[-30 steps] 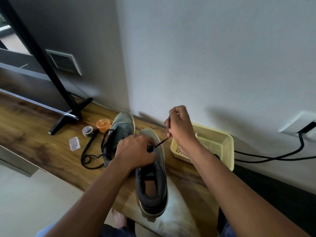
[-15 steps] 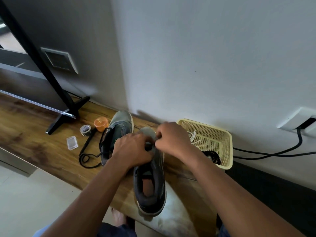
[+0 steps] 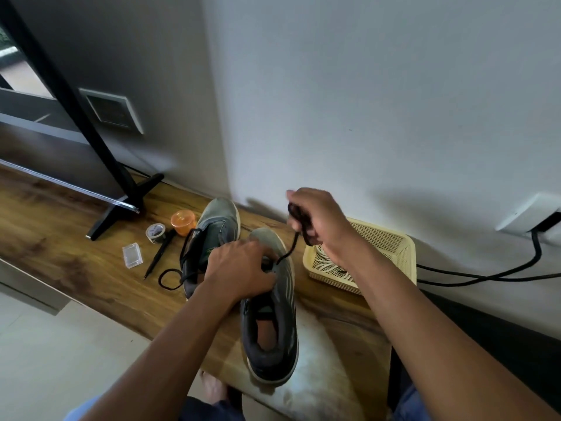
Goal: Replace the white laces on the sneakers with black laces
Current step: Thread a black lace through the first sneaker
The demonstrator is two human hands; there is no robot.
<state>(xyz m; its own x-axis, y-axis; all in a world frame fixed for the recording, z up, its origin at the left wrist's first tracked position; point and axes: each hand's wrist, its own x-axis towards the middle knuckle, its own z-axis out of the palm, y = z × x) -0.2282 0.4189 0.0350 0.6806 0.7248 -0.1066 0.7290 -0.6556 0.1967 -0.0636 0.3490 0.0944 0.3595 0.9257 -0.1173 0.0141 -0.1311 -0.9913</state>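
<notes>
We see our left hand (image 3: 243,270) covering the near sneaker's (image 3: 271,323) eyelets, gripping its grey mesh upper, our right hand (image 3: 315,221) at one o'clock pinching a taut black lace (image 3: 288,252), white laces (image 3: 326,262) half-hidden in the perforated plastic basket (image 3: 394,247)

The desk (image 3: 60,238) is warm brown wood with darker grain streaks. At the centre stands a grey sneaker (image 3: 273,323) with a dark grey collar, pale stripes along its side and an off-white sole edge. At its 10 o'clock lies a second sneaker (image 3: 217,221), grey-green, with a black lace (image 3: 173,275) looped beside it. A black lace end (image 3: 293,244) runs up from the near shoe. At 3 o'clock sits a pale yellow basket (image 3: 391,244) with a perforated mesh pattern, holding white laces (image 3: 326,262). At 10 o'clock, farther out, are an orange cap (image 3: 183,219), a black pen (image 3: 159,253) and a clear plastic box (image 3: 132,256). The wall (image 3: 364,101) is plain light grey.
</notes>
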